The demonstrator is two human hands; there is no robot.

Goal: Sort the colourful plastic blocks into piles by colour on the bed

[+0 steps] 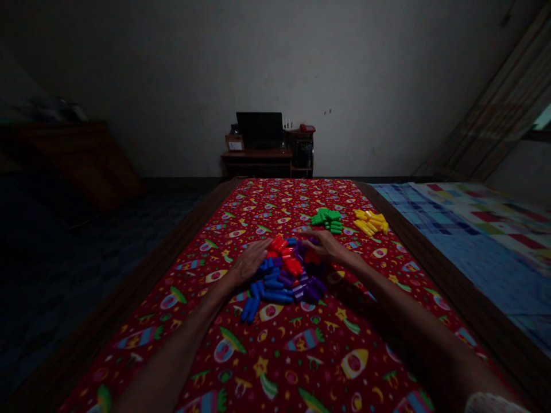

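Note:
A mixed heap of small, glossy, elongated plastic pieces lies on the red patterned cloth in front of me. It holds blue pieces (275, 282), red pieces (293, 265) and purple pieces (315, 288); their exact kind is too small to tell. My left hand (250, 263) rests along the heap's left edge, fingers stretched out and touching the blue and red pieces. From the right, my right hand (325, 245) arches over purple and red pieces, its thumb and forefinger apart. Nothing shows gripped in either hand, though some right fingertips are hidden.
Beyond my right hand sit a green pile (328, 221) and a yellow pile (371, 222) of similar pieces. The red cloth (301, 370) covers a long surface with a dark wooden border (170, 246). A desk with a monitor (259, 129) stands at the wall. A bed (473, 252) is right.

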